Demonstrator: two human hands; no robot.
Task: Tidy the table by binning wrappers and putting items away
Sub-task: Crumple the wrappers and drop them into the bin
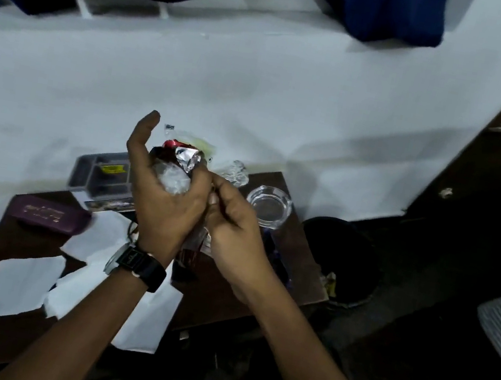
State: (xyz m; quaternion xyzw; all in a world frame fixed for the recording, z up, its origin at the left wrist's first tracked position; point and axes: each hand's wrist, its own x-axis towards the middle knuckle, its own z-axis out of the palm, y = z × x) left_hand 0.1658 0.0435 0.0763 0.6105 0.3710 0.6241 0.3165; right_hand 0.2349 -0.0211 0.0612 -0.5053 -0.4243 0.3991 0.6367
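Lying nearest on the brown table (19,239), white paper sheets (21,286) are untouched, likely because the litter goes first. Above them the left hand (166,205) curls its fingers round the crumpled wrappers (180,164), forefinger sticking up free, so the litter is gathered into one load. The right hand (234,237), just beside it, has its fingers curled and seems to pinch a hanging wrapper edge, probably to tuck it in. Farther off sit a glass ashtray (268,204) and a grey tray (104,177). The dark bin (340,259) stands right of the table, handy for the drop.
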